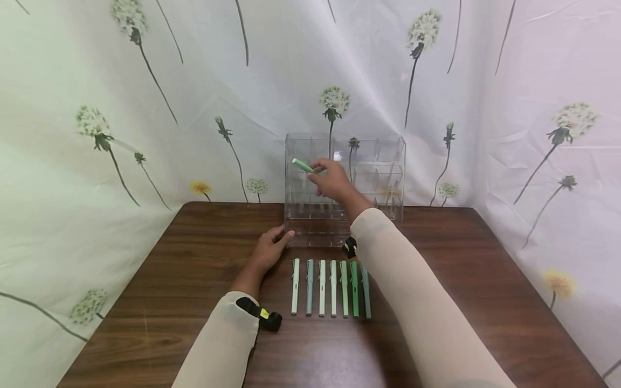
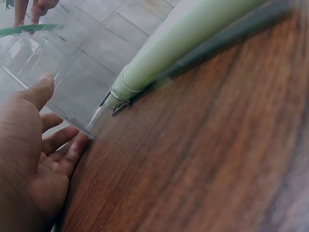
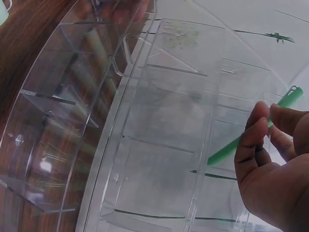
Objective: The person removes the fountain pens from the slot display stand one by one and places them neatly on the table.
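Observation:
A green pen point(image 1: 303, 165) is pinched between the thumb and fingers of my right hand point(image 1: 332, 179), held up in front of the clear acrylic organizer point(image 1: 344, 233). In the right wrist view the green pen point(image 3: 225, 152) slants across the upper tiers, its clip end up at the right. My left hand point(image 1: 269, 249) rests against the organizer's lower left side, thumb at the front edge. The left wrist view shows the left hand's fingers point(image 2: 63, 145) at a bottom corner of the clear wall, the thumb extended.
Several pens lie side by side on the wooden table point(image 1: 194, 269) before the organizer, among them a white pen point(image 1: 295, 285), a grey-blue pen point(image 1: 309, 285) and a darker green pen point(image 1: 354, 288). A flower-printed curtain point(image 1: 271, 97) hangs behind the organizer.

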Demonstrator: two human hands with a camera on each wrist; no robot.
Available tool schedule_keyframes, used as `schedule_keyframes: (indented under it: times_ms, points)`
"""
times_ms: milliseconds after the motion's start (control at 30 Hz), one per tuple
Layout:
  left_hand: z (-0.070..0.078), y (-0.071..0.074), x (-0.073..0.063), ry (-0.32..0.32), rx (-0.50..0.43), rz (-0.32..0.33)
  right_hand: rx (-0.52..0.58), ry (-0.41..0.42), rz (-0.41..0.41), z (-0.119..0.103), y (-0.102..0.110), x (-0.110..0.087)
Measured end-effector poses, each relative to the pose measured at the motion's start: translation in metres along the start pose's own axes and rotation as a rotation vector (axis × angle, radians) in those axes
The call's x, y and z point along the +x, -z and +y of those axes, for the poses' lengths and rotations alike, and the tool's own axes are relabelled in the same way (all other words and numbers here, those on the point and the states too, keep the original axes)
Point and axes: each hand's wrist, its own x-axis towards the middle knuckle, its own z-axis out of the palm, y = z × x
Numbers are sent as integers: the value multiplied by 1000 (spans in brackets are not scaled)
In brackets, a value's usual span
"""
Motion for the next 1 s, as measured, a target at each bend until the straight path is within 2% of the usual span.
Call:
schedule_keyframes:
  times_ms: [700, 1000]
  points:
    - [-2, -2, 0, -6, 5, 26, -55, 18, 60, -2, -12, 4]
    - [-1, -2, 1, -5, 4, 25, -70, 12, 117, -7, -12, 3]
